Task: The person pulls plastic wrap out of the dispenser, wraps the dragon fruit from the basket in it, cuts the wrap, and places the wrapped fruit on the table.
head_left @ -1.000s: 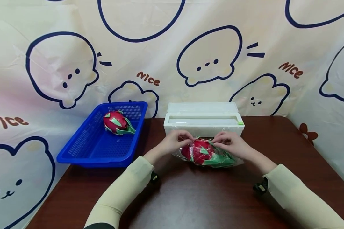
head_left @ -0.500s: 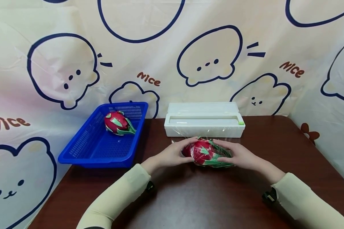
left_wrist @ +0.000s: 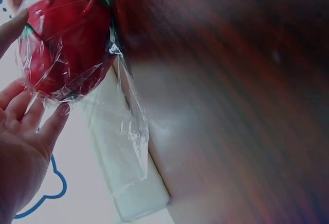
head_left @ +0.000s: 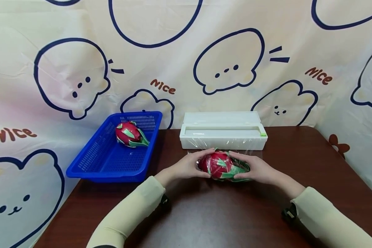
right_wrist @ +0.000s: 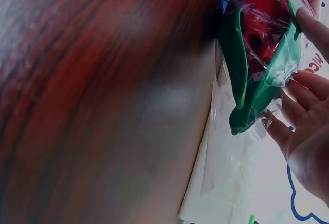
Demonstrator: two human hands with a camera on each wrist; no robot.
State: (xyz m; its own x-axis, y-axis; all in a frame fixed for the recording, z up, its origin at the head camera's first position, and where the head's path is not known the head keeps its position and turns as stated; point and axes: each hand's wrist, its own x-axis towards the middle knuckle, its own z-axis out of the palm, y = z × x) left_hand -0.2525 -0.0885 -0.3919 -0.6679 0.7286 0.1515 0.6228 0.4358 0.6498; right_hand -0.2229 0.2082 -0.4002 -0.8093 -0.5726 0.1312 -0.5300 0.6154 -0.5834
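A red dragon fruit (head_left: 219, 163) with green scales sits on the table in front of me, covered in clear cling film (left_wrist: 138, 147). My left hand (head_left: 186, 167) holds its rounded left end, thumb at the near side and fingers at the far side. Around the leafy right end, my right hand (head_left: 261, 168) grips in the same way. In the left wrist view a loose flap of film trails from the fruit towards the white box. The right wrist view shows the green pointed tip (right_wrist: 241, 118) with film bunched at the fingertips.
Just behind the fruit stands a white cling film box (head_left: 223, 143) with its lid up. At left, a blue plastic basket (head_left: 106, 177) holds a second dragon fruit (head_left: 128, 133). A cartoon-printed cloth (head_left: 179, 69) hangs behind the brown table (head_left: 217, 213).
A second ago both hands pinched the film at the fruit's top; they have since spread apart and taken hold of its two ends. Over the last half second the hands have barely moved.
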